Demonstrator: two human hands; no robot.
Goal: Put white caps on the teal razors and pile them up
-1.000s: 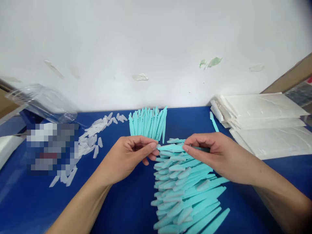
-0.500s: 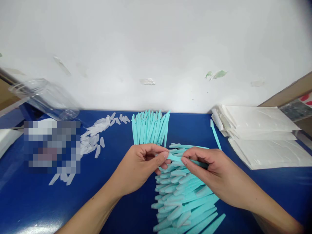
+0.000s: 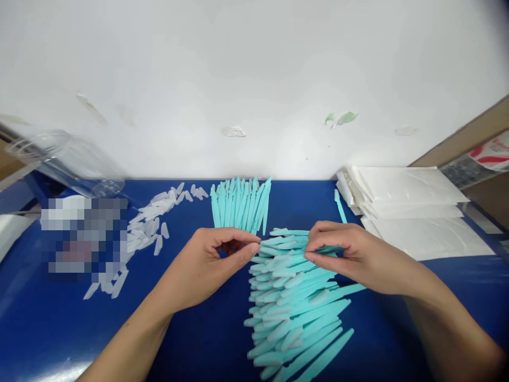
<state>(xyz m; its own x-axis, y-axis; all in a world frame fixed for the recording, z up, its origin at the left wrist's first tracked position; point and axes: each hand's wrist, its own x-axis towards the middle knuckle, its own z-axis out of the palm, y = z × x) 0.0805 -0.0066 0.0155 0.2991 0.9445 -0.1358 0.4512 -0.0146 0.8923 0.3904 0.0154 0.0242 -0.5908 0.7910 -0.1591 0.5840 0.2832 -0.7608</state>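
My left hand (image 3: 222, 262) has thumb and forefinger brought together at the left edge of a pile of capped teal eyebrow razors (image 3: 290, 318). Whatever lies between those fingertips, if anything, is too small to make out. Over the top of the same pile, my right hand (image 3: 338, 252) pinches a teal eyebrow razor, largely hidden by the fingers. Behind my left hand, a row of teal eyebrow razors (image 3: 238, 204) lies with blade ends toward the wall. Loose translucent blade caps (image 3: 145, 228) are scattered to the left.
One teal razor (image 3: 341, 206) lies apart, near stacked white plastic packets (image 3: 409, 185) at the right. A clear plastic jar (image 3: 79, 164) lies at the back left beside a pixelated patch. A white wall (image 3: 254, 79) closes off the blue table (image 3: 191, 339).
Both hands held one razor between them; now they are apart. My left hand has moved left, and my right hand has shifted slightly right and up, over the pile's top.
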